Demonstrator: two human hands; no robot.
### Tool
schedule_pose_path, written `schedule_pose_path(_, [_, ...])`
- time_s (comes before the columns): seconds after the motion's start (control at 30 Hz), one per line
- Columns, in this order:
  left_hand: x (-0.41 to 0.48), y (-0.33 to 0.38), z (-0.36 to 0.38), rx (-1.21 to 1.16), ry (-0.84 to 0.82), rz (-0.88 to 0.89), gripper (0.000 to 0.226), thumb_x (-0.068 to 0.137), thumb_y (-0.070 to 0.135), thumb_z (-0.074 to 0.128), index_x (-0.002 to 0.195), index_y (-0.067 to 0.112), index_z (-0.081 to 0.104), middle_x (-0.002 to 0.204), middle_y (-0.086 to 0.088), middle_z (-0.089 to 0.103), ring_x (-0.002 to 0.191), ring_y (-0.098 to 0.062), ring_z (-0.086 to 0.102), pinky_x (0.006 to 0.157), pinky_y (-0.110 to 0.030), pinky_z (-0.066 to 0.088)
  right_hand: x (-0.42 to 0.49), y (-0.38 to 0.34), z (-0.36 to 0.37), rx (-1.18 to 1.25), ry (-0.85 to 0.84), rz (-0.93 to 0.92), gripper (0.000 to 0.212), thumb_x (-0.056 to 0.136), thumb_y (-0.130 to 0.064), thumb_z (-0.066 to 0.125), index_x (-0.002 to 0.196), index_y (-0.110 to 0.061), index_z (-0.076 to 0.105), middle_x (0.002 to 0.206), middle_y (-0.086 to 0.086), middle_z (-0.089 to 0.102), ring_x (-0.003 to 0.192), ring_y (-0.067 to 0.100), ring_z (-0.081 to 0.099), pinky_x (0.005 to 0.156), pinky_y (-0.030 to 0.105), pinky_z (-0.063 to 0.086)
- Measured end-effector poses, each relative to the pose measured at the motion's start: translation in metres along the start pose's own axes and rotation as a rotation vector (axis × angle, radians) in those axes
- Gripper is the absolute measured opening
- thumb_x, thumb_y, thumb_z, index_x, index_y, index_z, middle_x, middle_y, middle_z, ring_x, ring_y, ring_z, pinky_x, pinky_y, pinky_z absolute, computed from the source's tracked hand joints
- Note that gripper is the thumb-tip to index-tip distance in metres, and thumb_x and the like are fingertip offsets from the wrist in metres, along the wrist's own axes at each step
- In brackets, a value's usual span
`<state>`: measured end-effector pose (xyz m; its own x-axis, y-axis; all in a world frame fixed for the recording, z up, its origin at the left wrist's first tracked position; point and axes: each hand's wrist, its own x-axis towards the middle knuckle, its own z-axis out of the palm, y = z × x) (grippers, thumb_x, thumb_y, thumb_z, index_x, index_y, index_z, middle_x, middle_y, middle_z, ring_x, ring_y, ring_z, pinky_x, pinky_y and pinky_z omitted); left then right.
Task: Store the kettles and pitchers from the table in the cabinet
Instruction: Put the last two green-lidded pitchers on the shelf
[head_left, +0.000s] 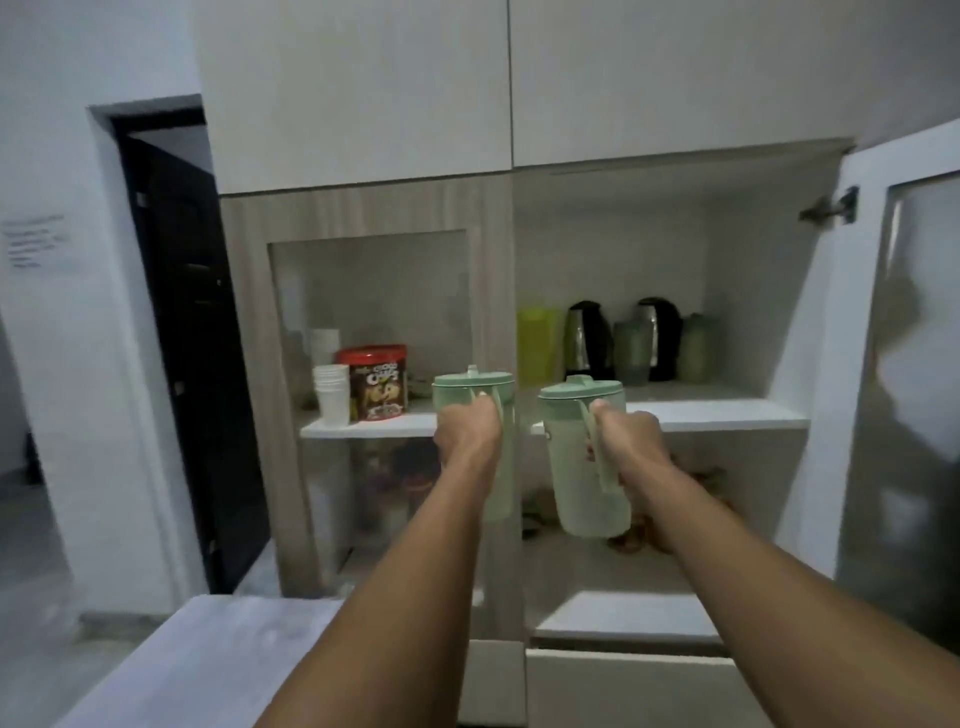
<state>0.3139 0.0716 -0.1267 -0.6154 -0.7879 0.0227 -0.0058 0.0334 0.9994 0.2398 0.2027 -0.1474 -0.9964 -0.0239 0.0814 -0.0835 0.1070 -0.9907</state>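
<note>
I hold two pale green lidded pitchers in front of the cabinet. My left hand (467, 431) grips the handle of the left pitcher (470, 387), which hangs before the post between the two cabinet halves. My right hand (623, 434) grips the handle of the right pitcher (576, 467), held just short of the open right compartment's shelf (727, 413). At the back of that shelf stand two steel-and-black kettles (587, 340) (660, 338), a yellow-green pitcher (537, 343) and two pale green containers (631, 351) (698, 345).
The right cabinet door (904, 364) is swung open at the right. Behind the shut glass door (374, 322) on the left sit a cereal tub (374, 382) and stacked white cups (331, 392). A grey table corner (218, 654) lies below left. A dark doorway (176, 338) is at left.
</note>
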Motion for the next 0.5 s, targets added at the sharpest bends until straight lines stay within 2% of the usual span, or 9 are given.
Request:
schedule_pose_path(0.1, [0.006, 0.016, 0.097, -0.027, -0.07, 0.003, 0.039, 0.091, 0.03, 0.048, 0.113, 0.002, 0.064, 0.111, -0.014, 0.068, 0.1, -0.032, 0.065, 0.084, -0.038, 0.052, 0.065, -0.008, -0.06, -0.025, 0.066, -0.054, 0.038, 0.094, -0.04, 0.051, 0.086, -0.006, 0.066, 0.088, 0.014, 0.073, 0.089, 0.033, 0.07, 0.089, 0.05, 0.055])
schedule_pose_path(0.27, [0.037, 0.041, 0.223, -0.028, -0.109, 0.018, 0.04, 0.092, 0.031, 0.046, 0.111, 0.001, 0.065, 0.111, -0.017, 0.07, 0.103, -0.034, 0.067, 0.09, -0.044, 0.052, 0.171, -0.025, -0.12, -0.013, 0.075, -0.106, 0.037, 0.098, -0.037, 0.049, 0.092, -0.004, 0.066, 0.081, 0.011, 0.067, 0.075, 0.027, 0.061, 0.073, 0.042, 0.05])
schedule_pose_path(0.37, [0.068, 0.055, 0.264, -0.005, -0.07, 0.037, 0.038, 0.094, 0.027, 0.045, 0.111, 0.0, 0.065, 0.11, -0.015, 0.07, 0.1, -0.033, 0.067, 0.083, -0.04, 0.053, 0.222, -0.028, -0.12, 0.005, 0.053, -0.129, 0.037, 0.098, -0.038, 0.049, 0.086, -0.007, 0.065, 0.081, 0.011, 0.066, 0.076, 0.026, 0.06, 0.075, 0.044, 0.05])
schedule_pose_path(0.5, [0.124, 0.056, 0.294, 0.027, -0.005, 0.047, 0.036, 0.097, 0.024, 0.045, 0.115, -0.002, 0.062, 0.11, -0.012, 0.066, 0.097, -0.03, 0.063, 0.082, -0.037, 0.05, 0.287, -0.02, -0.09, 0.056, 0.005, -0.111, 0.039, 0.097, -0.038, 0.05, 0.092, -0.003, 0.067, 0.081, 0.012, 0.065, 0.076, 0.027, 0.06, 0.075, 0.04, 0.048])
